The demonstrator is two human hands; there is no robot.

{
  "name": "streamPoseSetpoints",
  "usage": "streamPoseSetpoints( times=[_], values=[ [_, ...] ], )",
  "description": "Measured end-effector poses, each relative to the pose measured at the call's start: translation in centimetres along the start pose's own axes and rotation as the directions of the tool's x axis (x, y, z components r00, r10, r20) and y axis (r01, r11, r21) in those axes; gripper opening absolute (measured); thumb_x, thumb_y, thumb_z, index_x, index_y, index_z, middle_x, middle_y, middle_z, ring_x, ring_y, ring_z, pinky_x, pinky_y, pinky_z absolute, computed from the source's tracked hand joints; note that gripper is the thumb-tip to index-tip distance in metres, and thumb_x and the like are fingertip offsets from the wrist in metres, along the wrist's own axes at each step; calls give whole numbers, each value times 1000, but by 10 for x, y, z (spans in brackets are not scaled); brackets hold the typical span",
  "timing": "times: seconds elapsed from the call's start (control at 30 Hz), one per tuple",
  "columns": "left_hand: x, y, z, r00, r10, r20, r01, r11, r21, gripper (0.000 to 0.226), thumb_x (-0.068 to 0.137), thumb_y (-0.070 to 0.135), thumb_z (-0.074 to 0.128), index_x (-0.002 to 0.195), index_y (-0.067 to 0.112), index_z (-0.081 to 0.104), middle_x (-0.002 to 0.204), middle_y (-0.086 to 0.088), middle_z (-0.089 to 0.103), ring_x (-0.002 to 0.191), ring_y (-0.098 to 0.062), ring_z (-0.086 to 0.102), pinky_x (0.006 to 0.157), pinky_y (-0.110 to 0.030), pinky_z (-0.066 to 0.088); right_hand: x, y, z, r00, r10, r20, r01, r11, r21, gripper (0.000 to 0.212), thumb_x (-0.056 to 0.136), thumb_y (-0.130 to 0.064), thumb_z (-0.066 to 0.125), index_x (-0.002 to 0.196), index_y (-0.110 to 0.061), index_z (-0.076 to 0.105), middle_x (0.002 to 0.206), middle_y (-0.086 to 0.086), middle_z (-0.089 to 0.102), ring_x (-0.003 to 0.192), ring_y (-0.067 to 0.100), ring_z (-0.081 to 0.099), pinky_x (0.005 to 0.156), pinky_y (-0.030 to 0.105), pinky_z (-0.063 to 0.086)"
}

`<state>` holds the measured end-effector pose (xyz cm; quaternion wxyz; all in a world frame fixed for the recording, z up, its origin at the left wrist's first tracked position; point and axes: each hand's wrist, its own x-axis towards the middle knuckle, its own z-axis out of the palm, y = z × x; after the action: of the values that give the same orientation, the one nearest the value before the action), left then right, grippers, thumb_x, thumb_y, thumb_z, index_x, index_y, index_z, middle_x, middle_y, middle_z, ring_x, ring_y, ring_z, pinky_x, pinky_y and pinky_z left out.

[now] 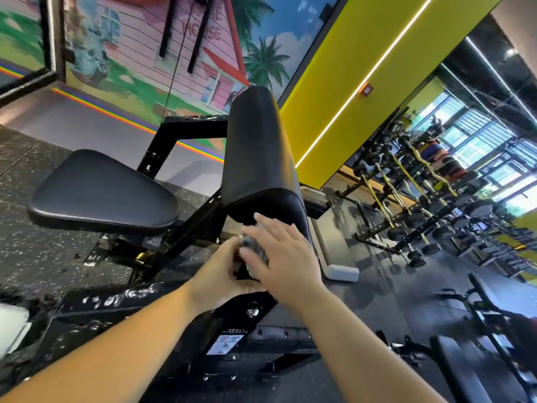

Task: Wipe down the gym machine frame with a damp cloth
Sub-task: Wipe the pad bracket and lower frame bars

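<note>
A black gym machine frame (162, 142) carries a padded seat (101, 190) on the left and a tall arm pad (258, 152) in the middle. Just below the pad's near end, both my hands meet over a small blurred grey cloth (255, 253). My left hand (220, 274) curls round the cloth from below. My right hand (286, 257) lies over it with its fingers spread and fairly straight. The cloth is mostly hidden between the hands. A lower frame beam (116, 301) with worn paint runs under my left forearm.
A dumbbell and barbell rack (406, 205) stands to the right along a yellow wall. Another bench (494, 330) sits at the lower right. A painted mural wall lies behind the machine. A white object (11, 327) shows at the left edge. Speckled rubber floor surrounds the machine.
</note>
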<state>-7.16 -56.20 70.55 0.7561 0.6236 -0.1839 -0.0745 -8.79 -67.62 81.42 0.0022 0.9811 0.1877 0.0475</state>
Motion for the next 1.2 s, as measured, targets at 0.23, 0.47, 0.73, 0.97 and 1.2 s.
streamPoseSetpoints(
  times=[0.23, 0.47, 0.73, 0.97, 1.2],
  values=[
    [-4, -2, 2, 999, -26, -19, 28, 994, 104, 58, 60, 35, 85, 107, 30, 52, 108, 4, 63, 103, -14, 61, 93, -38, 49, -31, 16, 8, 970, 189, -152, -131, 936, 326, 33, 97, -40, 44, 127, -31, 57, 138, -18, 47, 135, 8, 32, 112, 45, 33],
    [-4, -2, -2, 999, 2, -42, 0, 998, 57, 56, 63, 20, 83, 109, 24, 52, 108, -8, 58, 100, -19, 60, 87, -39, 51, -20, 10, 19, 951, -181, -252, 217, 968, 123, 26, 84, -33, 61, 106, -21, 67, 120, -3, 64, 121, 22, 54, 111, 47, 35],
    [-2, -4, 0, 999, -33, -38, 38, 989, 141, 53, 66, 27, 85, 105, 34, 50, 109, 8, 61, 105, -5, 58, 95, -31, 45, -33, 43, -51, 804, 589, 85, -286, 258, 923, 18, 90, -17, 61, 107, -21, 57, 99, 4, 68, 80, 14, 69, 78, 38, 56],
    [-3, -6, 2, 998, -56, -39, 60, 992, 114, 65, 53, 50, 82, 108, 37, 50, 110, 9, 60, 108, -9, 57, 98, -38, 46, -16, 17, 1, 967, 254, -33, -238, 938, 251, 49, 95, -48, 48, 142, -38, 39, 151, -16, 32, 138, 9, 27, 111, 33, 31],
    [-1, 1, 8, 998, -57, -17, 56, 997, -59, 44, 74, 3, 74, 107, 19, 50, 94, 1, 66, 89, -13, 65, 73, -23, 53, 1, -2, 16, 989, 6, -146, -10, 1000, -28, 54, 92, -51, 26, 127, -27, 61, 130, -7, 59, 120, 18, 50, 102, 35, 38]
  ],
)
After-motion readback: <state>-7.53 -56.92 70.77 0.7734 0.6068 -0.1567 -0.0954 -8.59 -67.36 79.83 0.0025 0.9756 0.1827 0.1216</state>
